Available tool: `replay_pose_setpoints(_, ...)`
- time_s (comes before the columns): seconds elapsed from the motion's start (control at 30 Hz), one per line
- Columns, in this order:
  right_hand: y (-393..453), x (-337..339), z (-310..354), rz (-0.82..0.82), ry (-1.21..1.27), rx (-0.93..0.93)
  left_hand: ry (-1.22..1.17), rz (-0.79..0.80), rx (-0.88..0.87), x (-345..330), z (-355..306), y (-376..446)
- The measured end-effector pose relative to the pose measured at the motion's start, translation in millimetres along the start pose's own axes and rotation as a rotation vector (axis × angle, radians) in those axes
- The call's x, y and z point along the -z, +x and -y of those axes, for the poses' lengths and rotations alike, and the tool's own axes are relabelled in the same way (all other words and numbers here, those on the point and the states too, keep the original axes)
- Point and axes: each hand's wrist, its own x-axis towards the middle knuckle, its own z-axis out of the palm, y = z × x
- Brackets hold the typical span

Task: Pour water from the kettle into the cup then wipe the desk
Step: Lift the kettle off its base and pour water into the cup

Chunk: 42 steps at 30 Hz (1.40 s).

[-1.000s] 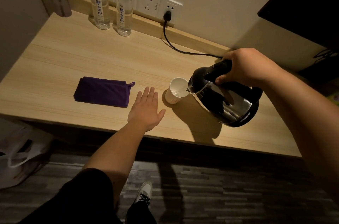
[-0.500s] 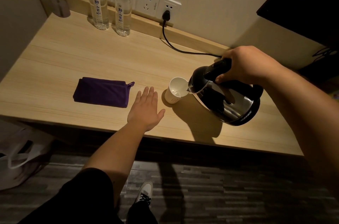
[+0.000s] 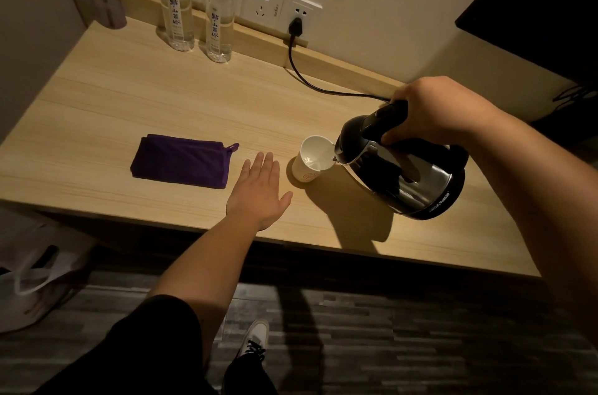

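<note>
My right hand (image 3: 433, 110) grips the black handle of a steel kettle (image 3: 417, 178), which is tilted left with its spout over the rim of a white cup (image 3: 310, 161). The cup stands upright on the wooden desk (image 3: 161, 97). My left hand (image 3: 259, 191) lies flat on the desk with fingers together, just left of the cup, holding nothing. A folded purple cloth (image 3: 181, 160) lies on the desk to the left of that hand, apart from it.
Two clear water bottles (image 3: 197, 6) stand at the back by the wall sockets (image 3: 281, 9). A black cord (image 3: 310, 77) runs from a plug across the desk toward the kettle. A small holder (image 3: 108, 8) sits in the back left corner. A white bag (image 3: 35, 275) lies on the floor.
The kettle has stayed tilted over the cup, shifting only slightly. My left hand has not moved.
</note>
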Motion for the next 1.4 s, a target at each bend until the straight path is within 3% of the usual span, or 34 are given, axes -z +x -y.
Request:
replay_pose_setpoints(0.27,-4.4,-3.5,-8.5,-0.003,0.071,-0.033,-0.012,0.008,0.0,-0.7,0.7,0.3)
replay_pose_setpoints(0.6,-60.2,-63.0,-39.8,-0.135,0.698,-0.293,0.006,0.021,-0.002,-0.1,0.5,0.6)
replay_pose_setpoints(0.9,-126.9,-132.0,-64.9,-0.514,1.068,-0.617,0.047,0.034,0.001,3.2,-0.7,-0.7)
replay_pose_setpoints(1.13,-151.9,-183.7,-89.8,-0.758,1.116,-0.938,0.077,0.038,0.005,5.8,-1.4,-2.5)
replay_pose_setpoints(1.4,-148.7,-212.5,-113.6,-0.87,1.073,-1.052,0.112,0.03,-0.009,7.7,-3.4,-2.8)
